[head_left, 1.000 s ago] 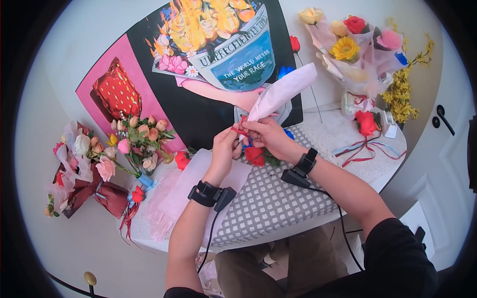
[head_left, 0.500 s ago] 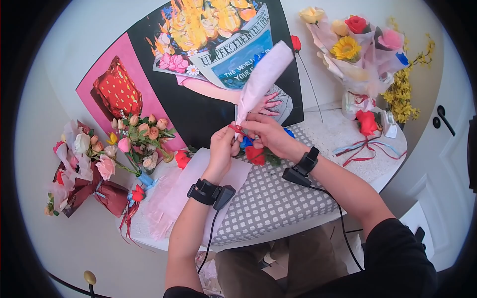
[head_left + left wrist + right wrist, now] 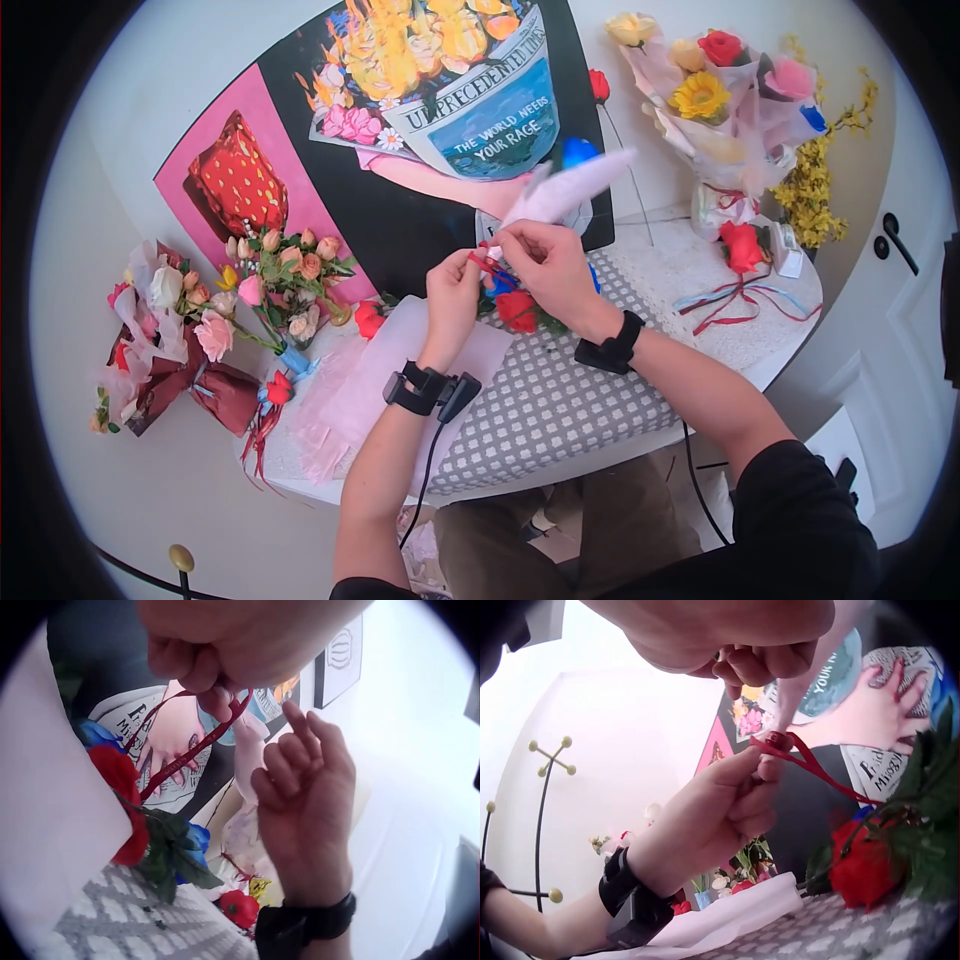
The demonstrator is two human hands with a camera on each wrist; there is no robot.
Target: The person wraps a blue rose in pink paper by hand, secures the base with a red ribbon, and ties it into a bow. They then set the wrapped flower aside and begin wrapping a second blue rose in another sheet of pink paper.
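Note:
My left hand (image 3: 455, 295) pinches the narrow lower end of a flower wrapped in pale pink paper (image 3: 575, 190), together with a red ribbon (image 3: 810, 761) that loops there. A blue bloom (image 3: 577, 152) peeks from the wrap's wide end, which leans up and right. My right hand (image 3: 560, 275) is close over the wrap's neck with curled fingers; I cannot tell whether they grip it. From the left fingers the ribbon (image 3: 184, 761) trails down to a red rose (image 3: 517, 311) with dark leaves (image 3: 161, 847) and another blue flower (image 3: 196, 838) lying on the table below.
Pink wrapping sheets (image 3: 385, 350) lie by a grey dotted cloth (image 3: 560, 410). Bouquets stand left (image 3: 290, 260) and right (image 3: 725, 120). A red flower with ribbons (image 3: 741, 247) lies at the right. Behind leans a painted board (image 3: 420, 215). A white door (image 3: 880, 340) is right.
The wrapped flower stood more upright half a second ago and now tilts right, with its blue bloom visible. My right hand has turned and come over its neck; my left hand stays nearly in place.

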